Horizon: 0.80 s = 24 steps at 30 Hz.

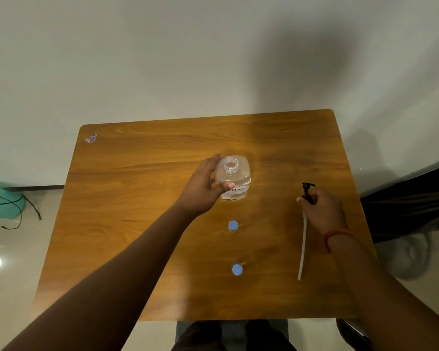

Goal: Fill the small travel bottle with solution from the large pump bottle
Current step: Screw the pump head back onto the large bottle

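- The left hand (200, 188) has its grip clamped on the clear, square-shouldered large bottle (232, 178), standing open-necked mid-desk.
- The right hand (322, 211) grips the black pump head (307, 190); best laid aside.
- Two small blue-capped travel bottles (233, 226) stand nearer, still capped; uncap one before pouring slowly.

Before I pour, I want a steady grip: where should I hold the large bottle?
Grip the large bottle around its flat-sided body below the shoulder, from the left as the left hand does; the open neck stays clear.
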Motion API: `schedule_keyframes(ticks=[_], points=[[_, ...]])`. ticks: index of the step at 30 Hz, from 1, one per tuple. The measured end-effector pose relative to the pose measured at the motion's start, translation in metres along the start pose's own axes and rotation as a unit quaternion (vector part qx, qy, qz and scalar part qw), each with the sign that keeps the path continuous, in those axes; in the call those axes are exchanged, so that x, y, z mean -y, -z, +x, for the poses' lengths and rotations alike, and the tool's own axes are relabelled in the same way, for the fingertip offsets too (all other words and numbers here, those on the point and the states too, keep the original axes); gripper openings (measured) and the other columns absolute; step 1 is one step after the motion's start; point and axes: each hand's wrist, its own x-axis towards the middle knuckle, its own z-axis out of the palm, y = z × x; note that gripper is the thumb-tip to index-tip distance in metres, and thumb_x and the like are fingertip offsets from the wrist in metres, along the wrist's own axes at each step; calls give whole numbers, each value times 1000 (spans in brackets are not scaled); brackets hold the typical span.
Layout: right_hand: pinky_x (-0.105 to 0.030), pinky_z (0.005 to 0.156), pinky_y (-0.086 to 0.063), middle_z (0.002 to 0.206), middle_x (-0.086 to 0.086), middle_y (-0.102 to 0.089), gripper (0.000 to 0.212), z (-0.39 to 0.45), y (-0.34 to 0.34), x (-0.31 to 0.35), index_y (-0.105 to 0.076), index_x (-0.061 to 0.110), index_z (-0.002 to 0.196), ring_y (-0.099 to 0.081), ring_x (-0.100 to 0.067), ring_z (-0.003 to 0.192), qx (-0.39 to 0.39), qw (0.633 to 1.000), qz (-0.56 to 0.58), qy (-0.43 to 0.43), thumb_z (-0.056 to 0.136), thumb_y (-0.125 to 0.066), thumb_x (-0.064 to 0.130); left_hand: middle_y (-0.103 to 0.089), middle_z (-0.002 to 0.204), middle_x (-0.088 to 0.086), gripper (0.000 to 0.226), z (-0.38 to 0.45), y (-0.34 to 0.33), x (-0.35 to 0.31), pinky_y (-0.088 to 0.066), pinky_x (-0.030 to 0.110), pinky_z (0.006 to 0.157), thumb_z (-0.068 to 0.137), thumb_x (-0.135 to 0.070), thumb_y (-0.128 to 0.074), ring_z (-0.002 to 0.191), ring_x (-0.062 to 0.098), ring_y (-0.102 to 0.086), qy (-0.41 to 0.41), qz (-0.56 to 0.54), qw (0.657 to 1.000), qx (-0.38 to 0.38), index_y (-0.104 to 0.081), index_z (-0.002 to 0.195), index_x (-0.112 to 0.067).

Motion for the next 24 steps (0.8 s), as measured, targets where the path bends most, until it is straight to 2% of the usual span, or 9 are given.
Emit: schedule_keyframes(ticks=[8, 10, 14, 16, 19, 21, 24], points=[[-29, 76, -44, 107, -5, -64, 30, 1, 52, 63, -62, 14, 113, -57, -19, 91, -47, 996, 42, 69, 92, -65, 35, -53, 138, -4, 64, -1, 18, -41, -52, 38, 105, 90, -22, -76, 128, 13, -53, -52, 29, 998, -2, -46, 146, -21], [-27, 75, -43, 107, -3, -64, 32, 0, 68, 83, -62, 14, 115, -57, -17, 91, -60, 992, 58, 89, 91, -66, 34, -55, 134, -7, 56, -3, 24, -53, -53, 37, 103, 90, -23, -75, 125, 12, -55, -66, 36, 997, 3, -48, 138, -32], [-24, 76, -44, 104, 0, -63, 31, -7, 111, 141, -62, 14, 114, -58, -14, 90, -99, 977, 88, 165, 90, -68, 31, -56, 124, -20, 53, -9, 47, -100, -55, 32, 96, 91, -25, -74, 116, -2, -56, -111, 66, 992, -9, -45, 123, -55], [-20, 73, -43, 101, -1, -64, 26, -15, 136, 174, -63, 14, 110, -59, -13, 87, -120, 966, 101, 207, 89, -69, 29, -56, 124, -19, 49, -14, 60, -127, -56, 37, 97, 91, -29, -73, 115, 1, -57, -130, 82, 988, -17, -45, 124, -52], [-15, 61, -39, 84, 4, -60, 19, -31, 172, 221, -62, 16, 101, -56, -8, 72, -143, 946, 117, 266, 89, -69, 29, -59, 128, -14, 49, -20, 79, -167, -54, 41, 99, 91, -36, -72, 116, 8, -58, -161, 114, 980, -41, -49, 134, -40], [-21, 62, -41, 75, 4, -55, 19, -42, 197, 252, -62, 15, 98, -54, -12, 69, -158, 931, 130, 302, 88, -70, 30, -61, 131, -11, 52, -24, 95, -199, -52, 37, 102, 91, -39, -71, 116, 8, -59, -176, 135, 973, -60, -51, 139, -30], [-27, 68, -44, 77, 1, -56, 20, -61, 234, 297, -62, 17, 96, -55, -18, 75, -169, 913, 140, 345, 87, -70, 32, -65, 127, -11, 47, -32, 119, -242, -50, 28, 96, 93, -40, -70, 112, 8, -62, -206, 146, 965, -72, -55, 135, -28]])
